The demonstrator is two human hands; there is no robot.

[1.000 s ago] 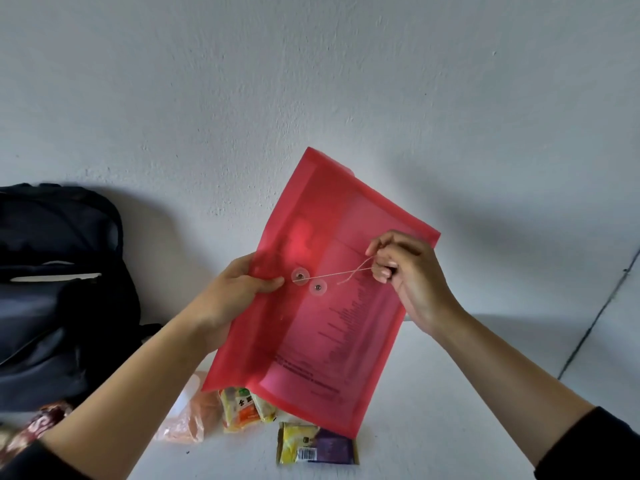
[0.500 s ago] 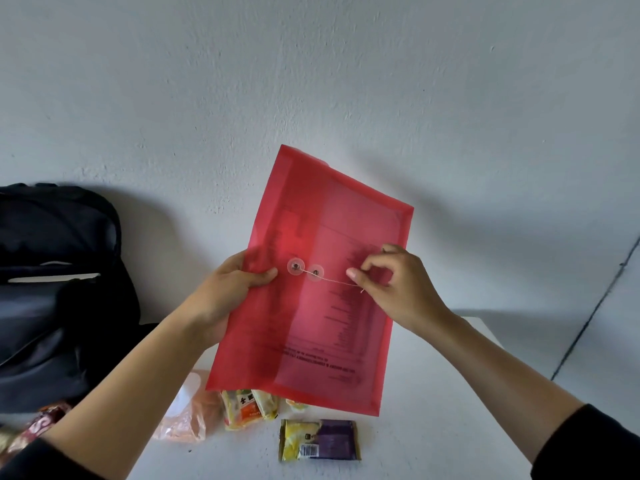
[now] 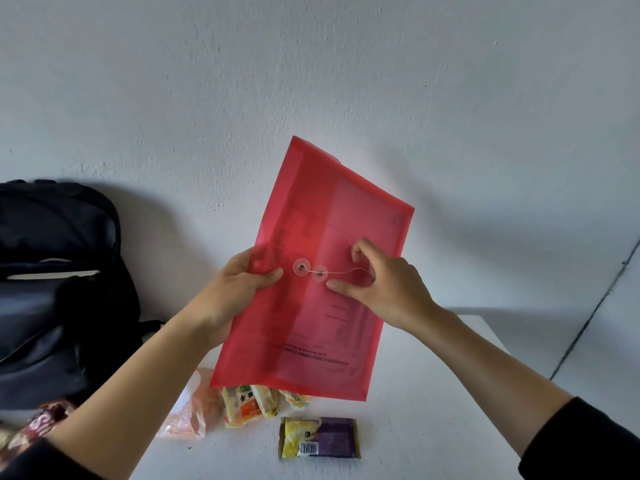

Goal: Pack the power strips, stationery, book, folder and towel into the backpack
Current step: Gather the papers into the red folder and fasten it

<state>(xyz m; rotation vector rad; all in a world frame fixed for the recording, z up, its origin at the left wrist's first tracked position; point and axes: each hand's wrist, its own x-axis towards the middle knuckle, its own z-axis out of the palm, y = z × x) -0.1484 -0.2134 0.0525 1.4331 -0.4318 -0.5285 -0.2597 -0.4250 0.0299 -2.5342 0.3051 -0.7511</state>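
L hand [image 3: 239, 285] grips folder [image 3: 311, 341], R hand [image 3: 391, 289] pinches its string [image 3: 346, 271], prob. tying it shut; next: swing to backpack [image 3: 52, 306] at 9 o'clock.

I see the folder [image 3: 311, 323] as a see-through red, with rows of dark print showing through it and two clear, whitish discs [image 3: 302, 267] and a pale string [image 3: 346, 271] on its face. The backpack [image 3: 52, 323] is black with one thin pale strip, the table [image 3: 433, 393] white, the wall [image 3: 311, 64] plain grey-white, the sleeve [image 3: 588, 441] black. I make out one packet [image 3: 320, 438] in purple and yellow with a white barcode, another pack [image 3: 246, 407] in yellow and orange with some green, a pale orange bag [image 3: 188, 414] and a red-brown wrapper [image 3: 38, 424].
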